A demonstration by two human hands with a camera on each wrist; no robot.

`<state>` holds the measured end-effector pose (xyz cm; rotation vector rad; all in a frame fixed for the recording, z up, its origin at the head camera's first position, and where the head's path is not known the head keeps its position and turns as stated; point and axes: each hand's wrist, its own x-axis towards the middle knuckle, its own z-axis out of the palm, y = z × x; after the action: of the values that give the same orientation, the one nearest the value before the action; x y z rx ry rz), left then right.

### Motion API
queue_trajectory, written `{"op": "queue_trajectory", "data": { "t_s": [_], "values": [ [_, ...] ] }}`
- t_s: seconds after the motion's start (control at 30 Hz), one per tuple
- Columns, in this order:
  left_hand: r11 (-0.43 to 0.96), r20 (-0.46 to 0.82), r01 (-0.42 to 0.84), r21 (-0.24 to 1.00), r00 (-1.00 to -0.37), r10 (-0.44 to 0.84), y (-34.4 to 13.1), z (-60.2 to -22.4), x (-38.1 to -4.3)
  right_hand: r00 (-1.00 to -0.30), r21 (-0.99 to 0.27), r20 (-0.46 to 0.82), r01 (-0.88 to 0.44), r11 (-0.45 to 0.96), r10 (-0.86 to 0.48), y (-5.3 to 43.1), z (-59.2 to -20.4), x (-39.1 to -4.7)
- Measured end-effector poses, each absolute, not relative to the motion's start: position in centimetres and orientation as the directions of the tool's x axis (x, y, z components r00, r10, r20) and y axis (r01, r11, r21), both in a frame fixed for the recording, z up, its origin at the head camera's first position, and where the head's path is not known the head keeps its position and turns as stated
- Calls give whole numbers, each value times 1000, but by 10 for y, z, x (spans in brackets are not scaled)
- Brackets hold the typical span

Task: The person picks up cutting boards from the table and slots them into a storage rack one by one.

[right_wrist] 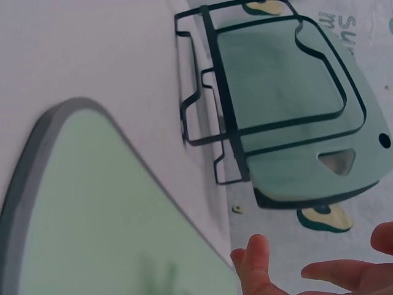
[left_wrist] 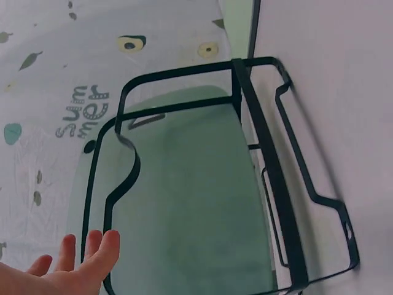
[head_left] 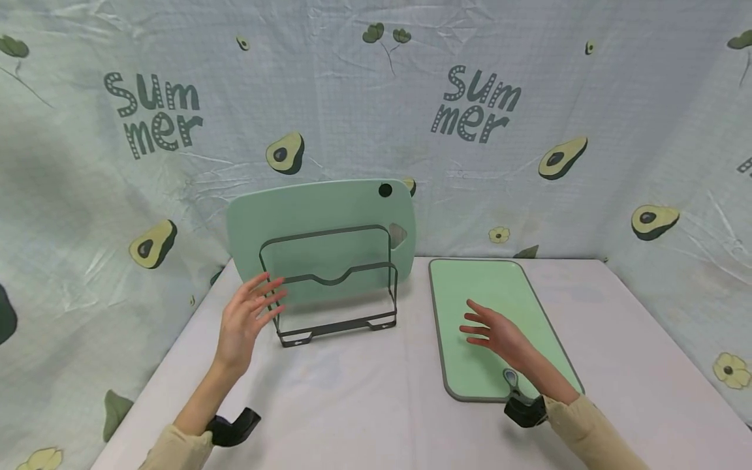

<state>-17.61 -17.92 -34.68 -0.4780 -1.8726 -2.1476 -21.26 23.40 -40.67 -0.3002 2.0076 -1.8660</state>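
Observation:
A pale green cutting board point(head_left: 317, 209) stands on its long edge in a black wire rack point(head_left: 341, 328), leaning slightly back. It has a black round spot and a triangular opening near its right end. My left hand point(head_left: 241, 323) is raised at the rack's left end, fingers spread and loosely bent, holding nothing; whether a fingertip touches the wire I cannot tell. A second light green board point(head_left: 476, 281) with a grey rim lies flat on the right. Over it hovers my right hand point(head_left: 499, 336), fingers apart and nothing in them.
The white table point(head_left: 364, 398) has a printed cloth point(head_left: 352, 98) with avocados and lettering hanging behind it and at both sides. Black straps with camera mounts sit on both wrists. A dark shape point(head_left: 6, 313) shows at the left edge.

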Motion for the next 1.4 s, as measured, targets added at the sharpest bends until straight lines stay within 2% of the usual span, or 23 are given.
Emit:
{"op": "queue_trajectory", "data": {
  "t_s": [0.3,0.47,0.77,0.93,1.1,1.4],
  "values": [
    [-185,341,318,930,-934,107,-154,-364,-169,-913,-982,-162,111,155,-375,260,-412,-200],
    [-148,277,256,955,-949,152,-139,-364,-163,-911,-976,-184,124,180,-369,273,-417,-197],
    [-133,58,29,991,-973,224,-111,-369,-160,-919,-959,-188,95,268,-346,303,-417,-198],
    [-129,-58,-97,987,-959,277,-96,-382,-163,-925,-948,-205,106,301,-319,319,-415,-200],
    [-123,-121,-169,978,-937,327,-80,-397,-163,-931,-949,-224,142,280,-287,340,-416,-203],
    [-97,-190,-248,964,-896,401,-54,-417,-158,-929,-965,-256,231,125,-267,374,-419,-206]
  ]
}}
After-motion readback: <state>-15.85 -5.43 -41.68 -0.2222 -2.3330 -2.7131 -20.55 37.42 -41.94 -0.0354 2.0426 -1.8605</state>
